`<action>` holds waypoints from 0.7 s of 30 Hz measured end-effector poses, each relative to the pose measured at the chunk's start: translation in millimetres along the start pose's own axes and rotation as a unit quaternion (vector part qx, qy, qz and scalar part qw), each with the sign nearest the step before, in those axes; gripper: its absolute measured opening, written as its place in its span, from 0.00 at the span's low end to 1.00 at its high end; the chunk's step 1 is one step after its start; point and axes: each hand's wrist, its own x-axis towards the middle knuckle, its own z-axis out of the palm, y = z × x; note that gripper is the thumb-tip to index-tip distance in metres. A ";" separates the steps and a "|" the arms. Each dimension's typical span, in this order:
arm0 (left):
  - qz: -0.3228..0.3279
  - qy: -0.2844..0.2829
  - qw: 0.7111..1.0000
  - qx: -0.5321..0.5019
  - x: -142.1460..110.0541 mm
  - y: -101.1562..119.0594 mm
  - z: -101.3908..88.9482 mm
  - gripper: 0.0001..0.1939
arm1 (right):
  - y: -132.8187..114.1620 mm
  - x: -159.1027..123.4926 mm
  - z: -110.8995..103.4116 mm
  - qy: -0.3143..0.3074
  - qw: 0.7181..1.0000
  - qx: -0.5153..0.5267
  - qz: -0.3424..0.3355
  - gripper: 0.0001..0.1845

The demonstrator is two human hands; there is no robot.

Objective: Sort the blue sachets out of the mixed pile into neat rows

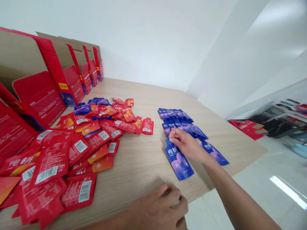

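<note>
My right hand (pixel 185 144) reaches over a spread of blue pouches (pixel 178 119) on the wooden table (pixel 141 159), fingers pinched on the top edge of one blue pouch (pixel 178 161) lying nearest me. My left hand (pixel 159 209) rests at the table's front edge with its fingers curled in; nothing shows in it. A large loose heap of red and orange pouches (pixel 72 150) covers the table's left side.
Several opened red cardboard boxes (pixel 50 83) stand along the left edge and back of the table. White walls meet behind the table. To the right, beyond the table edge, lie the glossy floor and more red packaging (pixel 249 127).
</note>
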 end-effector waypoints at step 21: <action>-0.017 0.024 1.000 0.005 3.0 3.5 -0.2 0.07 | 38.2 -113.8 21.8 0.097 0.956 -0.242 -0.133 0.22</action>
